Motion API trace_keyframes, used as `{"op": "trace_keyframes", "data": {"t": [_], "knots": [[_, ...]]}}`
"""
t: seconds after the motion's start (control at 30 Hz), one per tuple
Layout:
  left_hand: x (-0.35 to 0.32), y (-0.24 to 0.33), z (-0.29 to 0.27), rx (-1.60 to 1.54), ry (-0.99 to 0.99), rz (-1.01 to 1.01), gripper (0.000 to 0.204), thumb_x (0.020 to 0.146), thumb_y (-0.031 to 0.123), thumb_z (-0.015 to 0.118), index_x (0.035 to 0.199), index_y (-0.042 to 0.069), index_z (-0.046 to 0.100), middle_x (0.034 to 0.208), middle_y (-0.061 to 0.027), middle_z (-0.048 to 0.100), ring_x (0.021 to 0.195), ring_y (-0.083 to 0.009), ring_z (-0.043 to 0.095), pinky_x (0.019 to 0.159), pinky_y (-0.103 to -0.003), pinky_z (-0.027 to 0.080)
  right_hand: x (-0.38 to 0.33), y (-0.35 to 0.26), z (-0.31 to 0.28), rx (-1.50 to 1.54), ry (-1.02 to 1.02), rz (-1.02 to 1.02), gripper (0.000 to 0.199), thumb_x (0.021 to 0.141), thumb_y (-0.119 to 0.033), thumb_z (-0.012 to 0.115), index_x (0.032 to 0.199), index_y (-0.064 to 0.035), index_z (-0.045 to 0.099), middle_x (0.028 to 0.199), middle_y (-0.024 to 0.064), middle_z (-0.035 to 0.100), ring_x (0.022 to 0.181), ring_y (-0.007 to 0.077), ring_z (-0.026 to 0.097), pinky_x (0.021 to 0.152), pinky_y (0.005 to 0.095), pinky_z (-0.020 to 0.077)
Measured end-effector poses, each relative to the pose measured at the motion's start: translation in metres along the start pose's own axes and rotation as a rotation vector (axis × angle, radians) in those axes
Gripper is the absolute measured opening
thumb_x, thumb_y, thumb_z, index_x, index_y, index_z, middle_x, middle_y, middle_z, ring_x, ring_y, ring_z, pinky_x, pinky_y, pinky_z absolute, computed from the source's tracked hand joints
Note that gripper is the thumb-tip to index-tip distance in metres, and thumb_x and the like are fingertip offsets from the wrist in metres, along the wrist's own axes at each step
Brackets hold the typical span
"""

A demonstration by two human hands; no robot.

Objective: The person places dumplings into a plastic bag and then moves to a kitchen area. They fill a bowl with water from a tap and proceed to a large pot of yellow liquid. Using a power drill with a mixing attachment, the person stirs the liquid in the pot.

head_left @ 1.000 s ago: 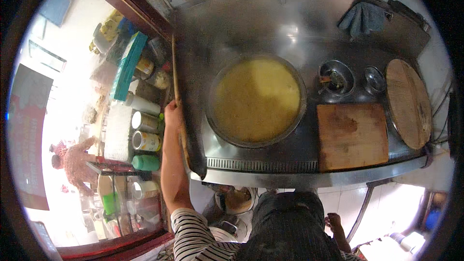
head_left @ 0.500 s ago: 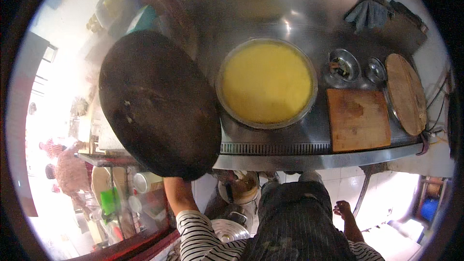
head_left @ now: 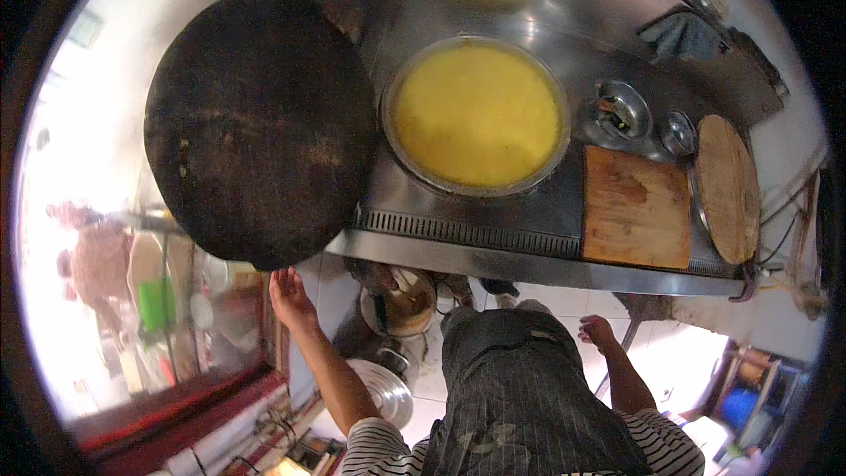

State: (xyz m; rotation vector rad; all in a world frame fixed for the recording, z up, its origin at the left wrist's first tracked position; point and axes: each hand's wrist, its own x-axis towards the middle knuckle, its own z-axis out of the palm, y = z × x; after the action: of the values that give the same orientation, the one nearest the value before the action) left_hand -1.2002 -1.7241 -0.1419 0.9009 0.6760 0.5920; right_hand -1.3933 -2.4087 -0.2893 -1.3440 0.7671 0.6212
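A large round dark lid [head_left: 260,128], worn and scuffed, covers the left part of the steel counter. My left hand [head_left: 293,300] is just below its near rim, fingers stretched out and open, either touching the edge or barely apart from it. Right of the lid a wide metal pan [head_left: 391,148] holds a smooth yellow mass [head_left: 480,115]. My right hand [head_left: 597,332] hangs in front of the counter, away from everything on it, with fingers loosely bent and nothing visible in them.
A square wooden board [head_left: 636,211] lies right of the pan, with a round wooden board [head_left: 730,194] beside it. Two metal bowls, a larger one [head_left: 630,137] and a smaller one [head_left: 680,134], stand behind. Below the counter are a bucket [head_left: 401,308] and a round metal lid [head_left: 383,392].
The dark lid has gone from a tilted hold to a flatter position at the left. My left hand has come out from under its edge, fingers extended. The whole view has shifted somewhat.
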Motion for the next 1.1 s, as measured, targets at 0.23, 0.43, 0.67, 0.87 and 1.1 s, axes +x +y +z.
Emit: {"op": "trace_keyframes", "data": {"t": [0.23, 0.43, 0.67, 0.87, 1.1], "knots": [[-0.146, -0.097, -0.037, 0.378, -0.076, -0.065, 0.019, 0.086, 0.017, 0.055, 0.098, 0.003, 0.058, 0.085, -0.0053, 0.061, 0.069, -0.0142, 0.057, 0.063, -0.025, 0.045, 0.023, -0.043, 0.019, -0.294, -0.119, -0.002, 0.022, 0.079, -0.007, 0.060, 0.100, -0.0056, 0.057, 0.081, 0.0063, 0.061, 0.068, 0.0156, 0.060, 0.057, 0.0275, 0.0501], [-0.331, -0.187, -0.086, 0.406, 0.094, -0.498, 0.013, 0.087, 0.008, 0.053, 0.097, 0.001, 0.058, 0.089, -0.0067, 0.062, 0.076, -0.0142, 0.058, 0.064, -0.026, 0.046, 0.069, 0.013, 0.033, -0.812, -0.306, -0.061, 0.015, 0.082, -0.006, 0.059, 0.097, -0.0029, 0.057, 0.083, 0.0071, 0.060, 0.067, 0.0164, 0.059, 0.057, 0.0268, 0.0494], [-0.448, -0.239, -0.138, 0.565, 0.144, -0.517, 0.010, 0.087, 0.004, 0.051, 0.094, 0.001, 0.058, 0.087, -0.0058, 0.061, 0.073, -0.0126, 0.056, 0.067, -0.024, 0.045, 0.210, 0.006, 0.211, -0.189, -0.288, 0.184, 0.020, 0.086, -0.023, 0.061, 0.093, -0.0056, 0.054, 0.076, 0.0073, 0.057, 0.070, 0.0202, 0.059, 0.065, 0.0325, 0.0528], [-0.508, -0.271, -0.228, 0.441, 0.216, -0.447, 0.008, 0.087, 0.005, 0.052, 0.093, 0.001, 0.057, 0.085, -0.0059, 0.060, 0.079, -0.0155, 0.057, 0.071, -0.027, 0.047, 0.294, 0.034, 0.275, 0.055, -0.212, 0.218, 0.027, 0.087, -0.032, 0.058, 0.094, -0.0065, 0.056, 0.078, 0.0090, 0.060, 0.068, 0.0216, 0.060, 0.062, 0.0344, 0.0533], [-0.558, -0.312, -0.288, 0.273, 0.572, -0.567, 0.006, 0.087, 0.007, 0.051, 0.087, 0.003, 0.055, 0.081, -0.0060, 0.060, 0.069, -0.0137, 0.057, 0.060, -0.024, 0.046, 0.208, 0.062, 0.306, -0.559, -0.735, -0.301, 0.026, 0.088, -0.028, 0.057, 0.094, -0.0021, 0.058, 0.079, 0.0058, 0.061, 0.069, 0.0174, 0.060, 0.062, 0.0301, 0.0501]]}}
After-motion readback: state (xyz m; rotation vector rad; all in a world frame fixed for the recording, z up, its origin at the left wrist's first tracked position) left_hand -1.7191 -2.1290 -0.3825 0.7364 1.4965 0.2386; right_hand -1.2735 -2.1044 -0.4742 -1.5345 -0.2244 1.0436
